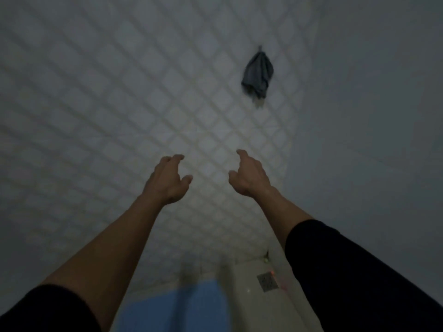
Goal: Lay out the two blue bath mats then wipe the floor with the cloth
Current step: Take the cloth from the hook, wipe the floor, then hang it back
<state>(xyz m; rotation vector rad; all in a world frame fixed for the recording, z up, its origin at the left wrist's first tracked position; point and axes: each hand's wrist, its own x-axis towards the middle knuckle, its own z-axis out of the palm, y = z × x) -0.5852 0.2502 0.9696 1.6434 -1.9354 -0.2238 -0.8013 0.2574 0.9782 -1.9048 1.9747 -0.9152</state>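
Note:
A grey-blue cloth hangs bunched from a hook high on the tiled wall, up and to the right of both hands. My left hand and my right hand are raised side by side in front of the wall, fingers loosely curled, holding nothing. A blue bath mat lies flat on the pale floor at the bottom centre, between my forearms. Only one mat shows here.
A square metal floor drain sits on the floor right of the mat, close to the corner. A plain wall meets the tiled wall on the right. The room is dim.

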